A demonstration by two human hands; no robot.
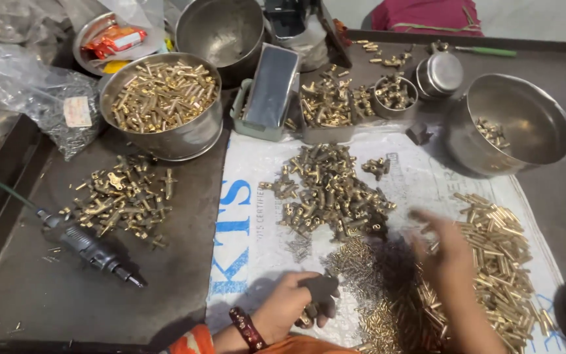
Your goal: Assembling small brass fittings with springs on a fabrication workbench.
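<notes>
- Bottom centre: the left hand [289, 307], a beaded bracelet [247, 328] at its wrist, has its fingers curled shut on a small dark block [320, 288], with brass pieces just under the fingertips.
- Lower right: the right hand [441, 252] is blurred over the thin brass tubes [499, 262]; whether its fingers are apart or together I cannot tell.
- Between the hands lies a spread of tiny brass pins [361, 272], loose on the white woven sack [257, 196], which likely keeps them from scattering.
- Centre: a heap of knobbly brass tee fittings [332, 190], within easy reach.
- Left: a pneumatic screwdriver [93, 252], lying idle on the dark table.
- Upper left: a steel bowl [165, 141] heaped with brass fittings; upper right, a near-empty steel bowl [512, 124].
</notes>
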